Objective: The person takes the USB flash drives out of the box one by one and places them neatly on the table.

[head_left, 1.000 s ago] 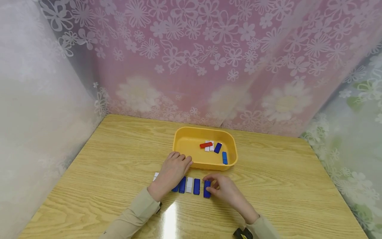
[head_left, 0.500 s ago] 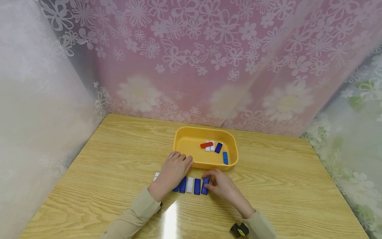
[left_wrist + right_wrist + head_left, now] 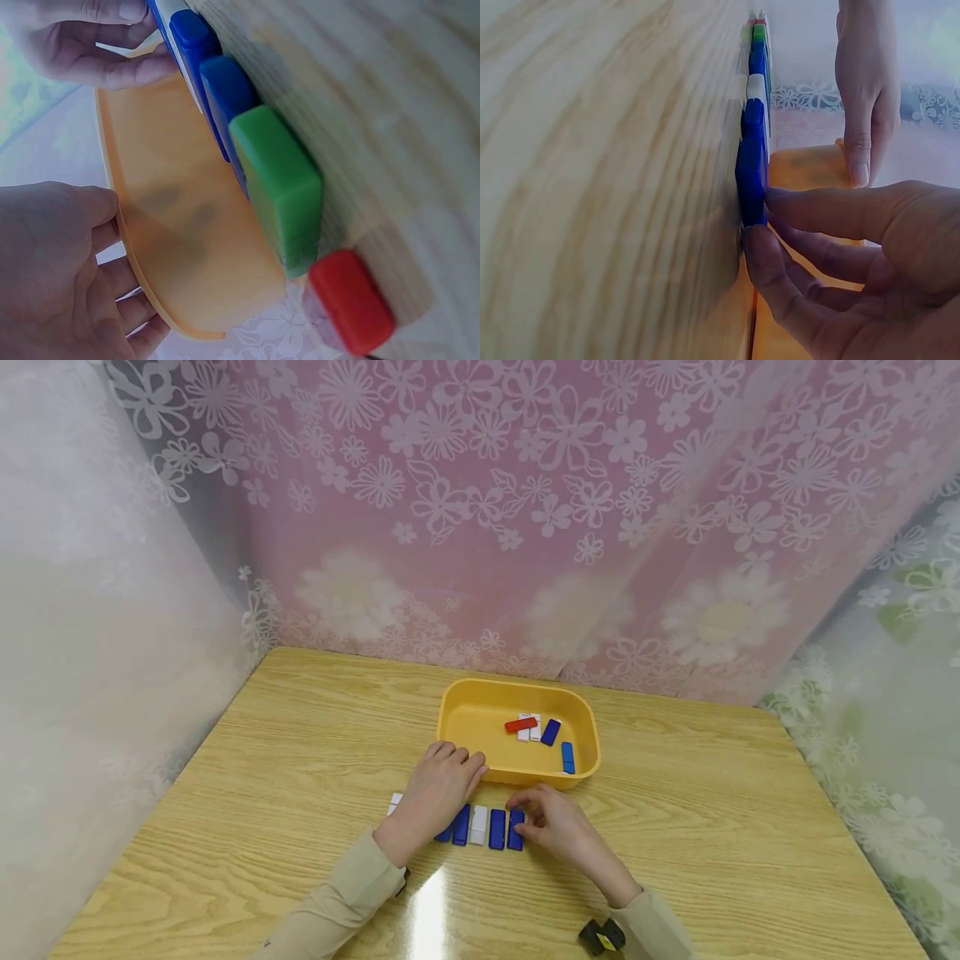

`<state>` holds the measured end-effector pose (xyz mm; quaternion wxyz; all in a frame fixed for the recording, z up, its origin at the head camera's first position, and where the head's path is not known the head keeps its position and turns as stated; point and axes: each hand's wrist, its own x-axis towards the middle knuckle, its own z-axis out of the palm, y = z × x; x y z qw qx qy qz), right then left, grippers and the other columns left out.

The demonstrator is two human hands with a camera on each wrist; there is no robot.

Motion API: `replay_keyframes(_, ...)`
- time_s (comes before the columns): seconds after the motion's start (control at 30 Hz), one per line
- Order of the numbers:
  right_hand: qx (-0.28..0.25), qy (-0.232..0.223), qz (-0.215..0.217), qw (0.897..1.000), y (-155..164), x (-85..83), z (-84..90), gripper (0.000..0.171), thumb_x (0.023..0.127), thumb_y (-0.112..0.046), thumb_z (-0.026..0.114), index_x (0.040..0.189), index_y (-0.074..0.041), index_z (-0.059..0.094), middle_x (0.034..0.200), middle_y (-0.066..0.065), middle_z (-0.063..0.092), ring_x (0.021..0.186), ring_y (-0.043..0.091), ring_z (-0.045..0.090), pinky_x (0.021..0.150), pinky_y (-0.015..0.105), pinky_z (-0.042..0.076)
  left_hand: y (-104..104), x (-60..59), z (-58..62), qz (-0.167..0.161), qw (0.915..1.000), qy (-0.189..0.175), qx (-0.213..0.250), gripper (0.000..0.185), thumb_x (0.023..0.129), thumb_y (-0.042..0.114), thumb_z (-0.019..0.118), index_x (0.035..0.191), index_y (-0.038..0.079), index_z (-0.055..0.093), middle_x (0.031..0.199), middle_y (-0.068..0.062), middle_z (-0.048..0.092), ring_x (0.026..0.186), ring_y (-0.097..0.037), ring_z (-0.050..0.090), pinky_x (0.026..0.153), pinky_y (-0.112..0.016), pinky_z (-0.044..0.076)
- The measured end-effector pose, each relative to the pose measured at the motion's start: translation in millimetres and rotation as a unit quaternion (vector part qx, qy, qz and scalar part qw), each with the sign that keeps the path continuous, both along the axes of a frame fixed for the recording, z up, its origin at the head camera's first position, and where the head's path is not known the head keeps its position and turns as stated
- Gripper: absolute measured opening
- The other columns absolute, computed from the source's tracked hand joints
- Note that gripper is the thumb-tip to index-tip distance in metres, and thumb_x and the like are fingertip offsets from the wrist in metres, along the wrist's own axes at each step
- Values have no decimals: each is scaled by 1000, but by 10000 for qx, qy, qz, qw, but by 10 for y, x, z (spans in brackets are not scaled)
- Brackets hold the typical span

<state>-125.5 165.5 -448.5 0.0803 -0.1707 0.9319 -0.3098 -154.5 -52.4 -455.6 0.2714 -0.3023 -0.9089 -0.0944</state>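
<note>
Several small rectangular plastic blocks lie side by side in a row on the table. At the row's right end, my right hand (image 3: 562, 827) pinches a dark blue block (image 3: 515, 831) between thumb and fingers, close beside another dark blue block (image 3: 497, 829). A white block (image 3: 478, 825) comes further left in the row. My left hand (image 3: 435, 785) grips the near left rim of a yellow bin (image 3: 517, 683), with its thumb at the edge. It covers part of the row in the head view. The left wrist view shows a green block (image 3: 277, 180) and a red block (image 3: 351, 300) there.
Inside the bin are a red block (image 3: 521, 724), two white ones, a dark blue block (image 3: 551, 732) and a lighter blue block (image 3: 567, 757). The wood-patterned table (image 3: 712, 810) meets a pink flowered curtain (image 3: 480, 527) at the back, with pale curtains at both sides.
My right hand has moved the dark blue block left, closing the gap to its neighbour, and the block now stands straight in line. The left hand stays on the bin.
</note>
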Motion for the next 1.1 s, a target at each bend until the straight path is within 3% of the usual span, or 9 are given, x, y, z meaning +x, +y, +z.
replay_keyframes(0.23, -133, 9, 8, 9999, 17, 12, 12, 22, 86, 0, 77, 107, -6, 73, 103, 5, 67, 79, 12, 60, 69, 23, 51, 6, -3, -5, 0, 10000, -28, 39, 20, 103, 26, 62, 88, 12, 62, 77, -2, 66, 77, -23, 60, 85, -36, 50)
replay_keyframes(0.5, -422, 642, -162, 9969, 41, 17, 65, 9, 91, -7, 75, 98, -12, 74, 95, -3, 73, 79, 13, 66, 70, 23, 54, 9, -10, -13, -11, 10000, 34, 54, 20, 102, 26, 63, 87, 13, 61, 75, -2, 65, 75, -22, 59, 84, -35, 50)
replay_keyframes(0.77, -870, 939, -486, 9906, 44, -15, 212, 4, 94, -10, 72, 97, -12, 74, 89, -5, 72, 78, 11, 66, 69, 24, 56, 6, -11, -20, -26, 9999, 89, 75, 22, 102, 25, 63, 86, 12, 60, 73, -2, 63, 74, -23, 59, 82, -36, 50)
replay_keyframes(0.93, -1257, 1607, -541, 9775, 88, -159, 343, 7, 94, -7, 72, 99, -10, 73, 91, 2, 73, 76, 18, 70, 68, 30, 58, 6, -15, -25, -40, 9999, 114, 62, 23, 102, 26, 63, 85, 12, 59, 72, -2, 62, 73, -23, 58, 81, -35, 50)
replay_keyframes(1.1, -877, 2152, -631, 9706, 129, -418, 443, 9, 93, -7, 73, 102, -6, 73, 92, 7, 73, 76, 22, 70, 66, 34, 59, 2, -11, -30, -83, 9998, 143, 118, 22, 102, 25, 62, 85, 11, 60, 71, -2, 61, 71, -22, 57, 80, -36, 49)
